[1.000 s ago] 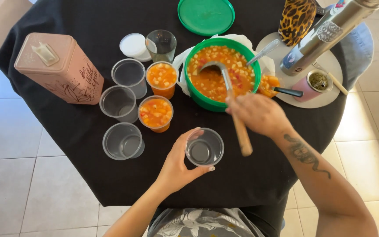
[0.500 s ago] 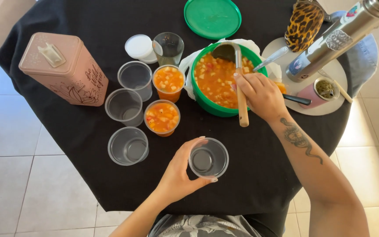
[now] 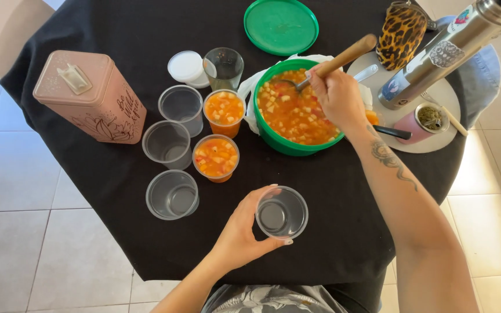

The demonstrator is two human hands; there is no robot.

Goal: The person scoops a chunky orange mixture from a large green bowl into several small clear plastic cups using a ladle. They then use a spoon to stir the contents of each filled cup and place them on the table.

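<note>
The left hand (image 3: 240,232) is wrapped around an empty clear plastic cup (image 3: 281,213), thumb and fingers curled on its wall, holding it upright on the worktop near the person's body. The right hand (image 3: 337,95) is clenched around the wooden handle of a ladle (image 3: 331,62), whose metal bowl dips into the fruit mix at the far side of the green bowl.

The worktop (image 3: 117,23), covered in black cloth, carries everything. On its left stands a pink rectangular tin (image 3: 91,95) with a flower drawing. The green bowl (image 3: 288,145) sits at the middle, filled with orange liquid and diced fruit; its green lid (image 3: 280,26) lies flat beyond it. To the right, a round tray (image 3: 436,139) holds a steel flask (image 3: 453,46), a leopard-print pouch (image 3: 401,35) and a small pink cup with herbs (image 3: 424,120).

Left of the bowl, two filled cups (image 3: 223,110) stand one in front of the other, just beside three empty clear cups (image 3: 168,144) set in a column. A drinking glass (image 3: 223,66) and a small white lid (image 3: 185,65) lie behind them.
</note>
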